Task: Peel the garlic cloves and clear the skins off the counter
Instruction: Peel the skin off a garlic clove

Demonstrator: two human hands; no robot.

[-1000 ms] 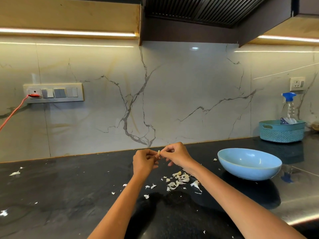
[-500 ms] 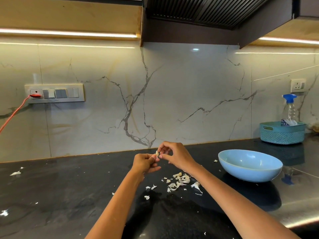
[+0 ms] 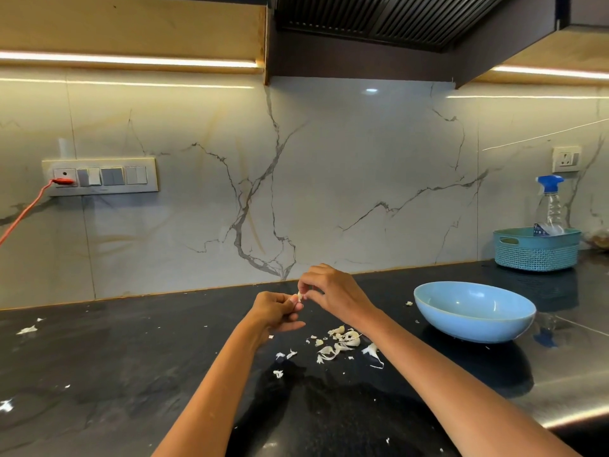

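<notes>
A small pale garlic clove (image 3: 300, 296) is held above the black counter (image 3: 131, 374) between both hands. My left hand (image 3: 275, 313) grips its lower end with thumb and fingers. My right hand (image 3: 333, 290) pinches its top from the right. Below the hands a loose pile of white garlic skins (image 3: 339, 344) lies on the counter, with smaller flakes (image 3: 278, 373) scattered to the left. A light blue bowl (image 3: 474, 316) stands to the right of the hands; what it holds is hidden.
A teal basket (image 3: 535, 247) with a spray bottle (image 3: 549, 206) stands at the back right. More skin bits (image 3: 28, 329) lie at the far left. A red cable (image 3: 23, 216) hangs from the switch panel (image 3: 100, 176). The marble wall closes the back.
Both hands have shifted slightly, the right hand's fingers re-pinching the top of the clove. The clove stays between the hands. The skins and the bowl have not moved.
</notes>
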